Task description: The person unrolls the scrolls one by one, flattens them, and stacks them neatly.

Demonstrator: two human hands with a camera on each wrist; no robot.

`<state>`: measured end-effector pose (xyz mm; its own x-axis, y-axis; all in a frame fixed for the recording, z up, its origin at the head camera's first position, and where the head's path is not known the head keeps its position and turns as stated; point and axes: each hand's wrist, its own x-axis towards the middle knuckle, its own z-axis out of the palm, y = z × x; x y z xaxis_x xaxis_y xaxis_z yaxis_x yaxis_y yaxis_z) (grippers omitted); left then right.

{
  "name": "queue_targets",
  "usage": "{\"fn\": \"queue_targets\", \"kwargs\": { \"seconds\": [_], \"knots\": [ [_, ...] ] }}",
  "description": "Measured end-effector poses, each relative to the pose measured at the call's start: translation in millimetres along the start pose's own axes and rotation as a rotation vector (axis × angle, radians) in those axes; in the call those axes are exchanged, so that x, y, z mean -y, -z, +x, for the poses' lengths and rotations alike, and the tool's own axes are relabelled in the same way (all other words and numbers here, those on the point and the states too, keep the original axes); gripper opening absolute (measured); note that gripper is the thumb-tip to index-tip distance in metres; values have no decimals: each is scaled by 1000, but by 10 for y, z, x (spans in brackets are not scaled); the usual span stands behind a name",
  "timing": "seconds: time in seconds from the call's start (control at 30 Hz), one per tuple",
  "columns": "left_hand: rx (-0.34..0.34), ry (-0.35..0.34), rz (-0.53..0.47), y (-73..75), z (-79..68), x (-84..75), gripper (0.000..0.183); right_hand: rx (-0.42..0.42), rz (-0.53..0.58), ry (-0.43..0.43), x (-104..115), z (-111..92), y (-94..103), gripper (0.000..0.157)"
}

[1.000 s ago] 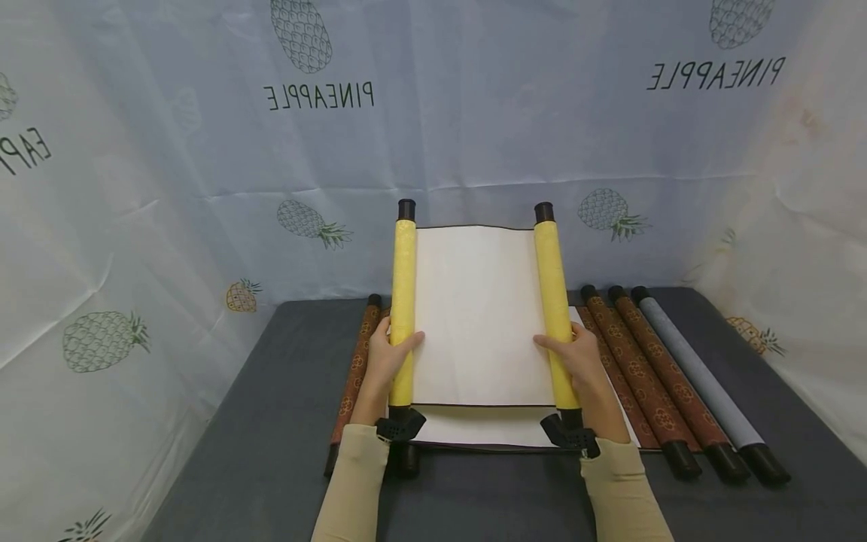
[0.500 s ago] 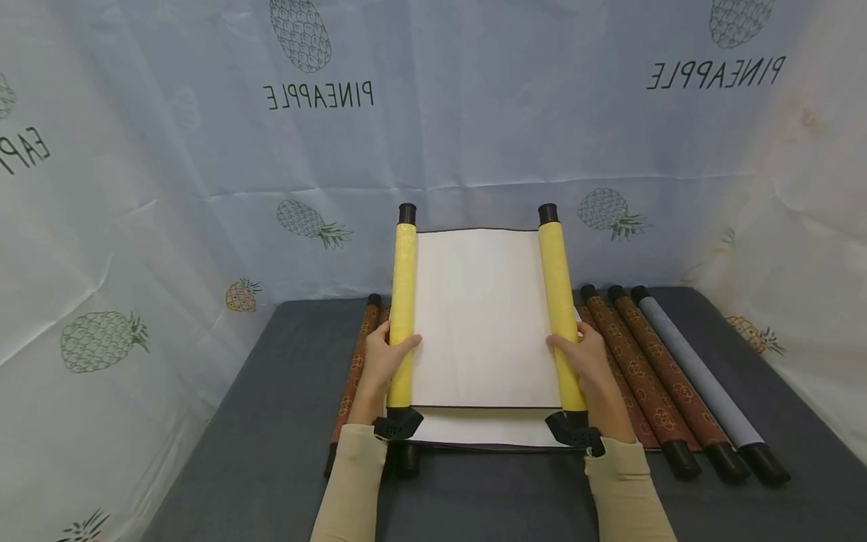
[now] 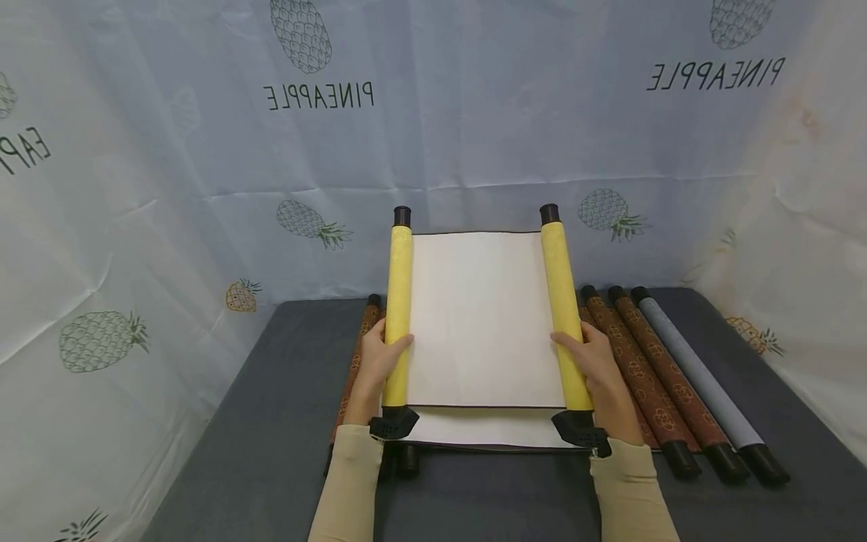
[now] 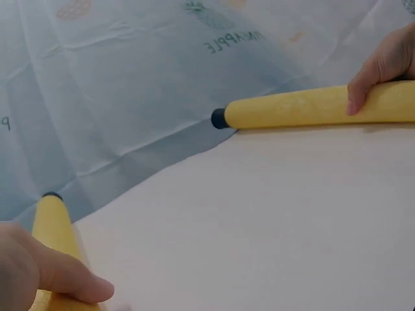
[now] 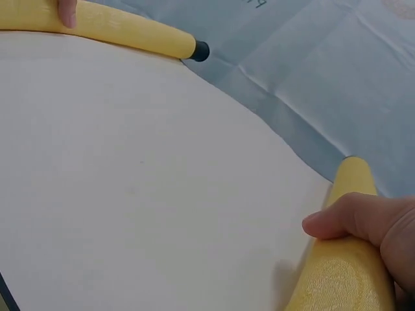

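A yellow scroll with black knobs is held up, partly unrolled, its blank white paper spread between two rolls. My left hand grips the left roll, thumb across its front. Around the right roll my right hand is wrapped the same way. In the left wrist view, the thumb presses on the yellow roll near the paper's edge. The right wrist view has the right thumb lying over its roll. Fingers behind the rolls are mostly hidden.
Beneath the raised scroll, another white sheet lies on the dark grey table. Brown patterned scrolls lie at left and right, beside a grey scroll. A pineapple-print curtain stands behind.
My hands have moved apart, the left one leftward and the right one rightward, so the paper between the rolls shows wider. The scroll's top has dropped slightly.
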<state>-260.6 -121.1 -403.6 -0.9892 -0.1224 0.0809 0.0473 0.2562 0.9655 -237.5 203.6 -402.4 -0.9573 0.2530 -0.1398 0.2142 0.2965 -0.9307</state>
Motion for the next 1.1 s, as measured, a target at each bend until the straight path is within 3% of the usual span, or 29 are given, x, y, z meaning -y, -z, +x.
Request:
{"fn": "queue_targets", "kwargs": {
  "seconds": [0.37,0.77,1.1],
  "knots": [
    [14,13,-43,13,1,-6,46,-44,62,36,39,-11,2,65],
    [7,8,-25,20,20,8,42,70,-47,16,51,-43,35,63],
    [28,37,-12,-7,7,2,47,9,-42,7,47,-19,19,60]
  ]
}}
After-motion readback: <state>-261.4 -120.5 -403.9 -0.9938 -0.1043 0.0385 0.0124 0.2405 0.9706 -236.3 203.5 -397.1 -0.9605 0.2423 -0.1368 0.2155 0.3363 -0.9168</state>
